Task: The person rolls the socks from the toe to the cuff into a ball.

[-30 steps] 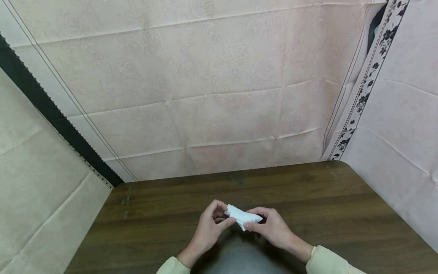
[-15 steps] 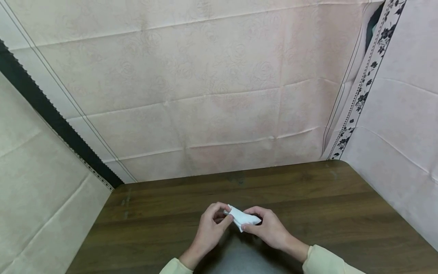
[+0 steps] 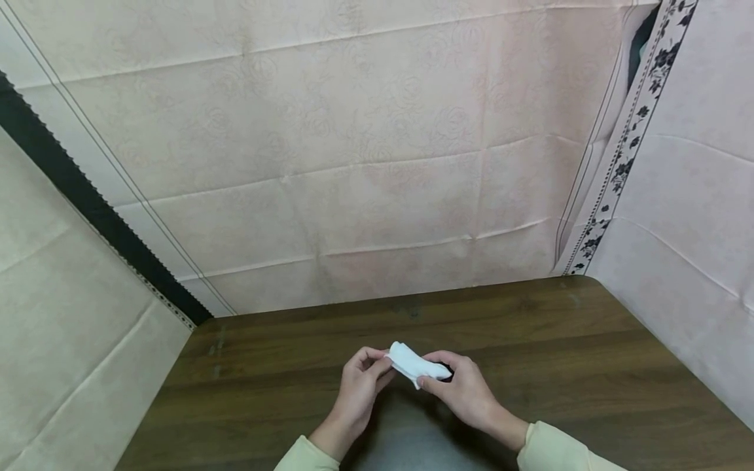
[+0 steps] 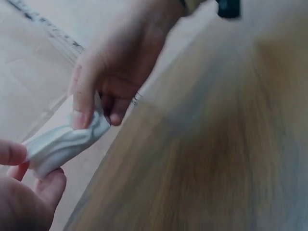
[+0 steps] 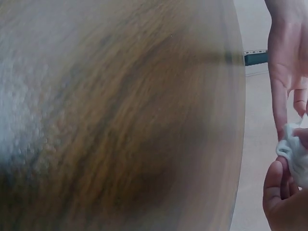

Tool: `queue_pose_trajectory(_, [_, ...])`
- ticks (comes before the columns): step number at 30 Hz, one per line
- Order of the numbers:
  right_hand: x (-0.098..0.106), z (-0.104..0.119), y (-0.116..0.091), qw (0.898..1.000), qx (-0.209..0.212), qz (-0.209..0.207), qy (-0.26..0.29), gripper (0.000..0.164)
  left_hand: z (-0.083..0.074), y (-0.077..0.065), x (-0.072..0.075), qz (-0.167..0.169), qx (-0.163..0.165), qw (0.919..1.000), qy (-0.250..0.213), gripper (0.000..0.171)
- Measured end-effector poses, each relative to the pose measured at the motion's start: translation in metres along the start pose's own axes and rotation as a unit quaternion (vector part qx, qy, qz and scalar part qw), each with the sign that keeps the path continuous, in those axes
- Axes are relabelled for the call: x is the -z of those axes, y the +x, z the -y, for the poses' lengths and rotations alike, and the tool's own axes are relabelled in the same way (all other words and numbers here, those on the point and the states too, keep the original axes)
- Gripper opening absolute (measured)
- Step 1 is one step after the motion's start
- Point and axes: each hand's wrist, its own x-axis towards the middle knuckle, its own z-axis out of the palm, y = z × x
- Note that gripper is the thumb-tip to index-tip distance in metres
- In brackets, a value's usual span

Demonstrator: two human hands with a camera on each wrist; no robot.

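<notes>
A small white folded cloth (image 3: 417,364), soft and creased into a narrow bundle, is held between both hands above the table. My left hand (image 3: 356,391) pinches its left end with thumb and fingertips. At the other end my right hand (image 3: 465,390) grips it, thumb on the near side and fingers behind. The left wrist view shows loose folds along the cloth (image 4: 67,139), with the right thumb pressed on top. In the right wrist view the cloth (image 5: 294,153) is partly cut off at the edge, and fingers cover some of it.
A dark wood-grain table (image 3: 283,366) lies beneath the hands, with a greyish shine near its front. Pale patterned sheets (image 3: 377,163) hang behind it and on both sides. A black band (image 3: 106,203) runs down the left corner.
The left fingers have shifted their hold to the cloth's left end, and more of the cloth shows. Its left end has risen a little. The right hand keeps its grip nearly in place.
</notes>
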Motion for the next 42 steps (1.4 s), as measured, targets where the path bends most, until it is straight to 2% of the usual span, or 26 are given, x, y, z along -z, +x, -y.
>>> queue_pose_trajectory(5, [0.001,0.002,-0.001,1.0,0.0,0.002,0.017,0.029,-0.002,0.003,0.004,0.011,0.034,0.9958,-0.084,0.008])
queue_pose_trajectory(11, [0.002,0.003,-0.001,0.998,0.017,0.049,0.039,0.029,-0.002,0.006,0.009,0.021,0.046,0.9918,-0.117,0.012])
queue_pose_trajectory(16, [0.004,0.005,0.0,0.994,0.032,0.085,0.057,0.031,-0.003,0.008,0.012,0.041,0.042,0.9925,-0.107,0.011])
queue_pose_trajectory(21, [0.005,0.005,-0.001,0.993,0.046,0.098,0.053,0.032,-0.002,0.008,0.014,0.064,0.045,0.9929,-0.089,0.009])
queue_pose_trajectory(27, [0.007,0.005,0.0,0.992,0.066,0.099,0.047,0.034,-0.003,0.007,0.015,0.125,0.053,0.9898,-0.043,0.041])
queue_pose_trajectory(29, [0.008,0.005,0.0,0.99,0.071,0.106,0.053,0.034,-0.003,0.008,0.015,0.153,0.055,0.9863,-0.029,0.046])
queue_pose_trajectory(31, [0.009,0.006,0.0,0.99,0.072,0.11,0.055,0.034,-0.004,0.008,0.015,0.163,0.053,0.985,-0.017,0.046])
queue_pose_trajectory(34, [0.009,0.006,0.001,0.991,0.073,0.107,0.04,0.033,-0.002,0.008,0.013,0.154,0.046,0.987,-0.005,0.042])
queue_pose_trajectory(42, [-0.002,0.007,0.0,0.994,0.097,0.052,-0.012,0.032,0.0,0.006,-0.001,0.079,-0.011,0.9958,0.044,0.032])
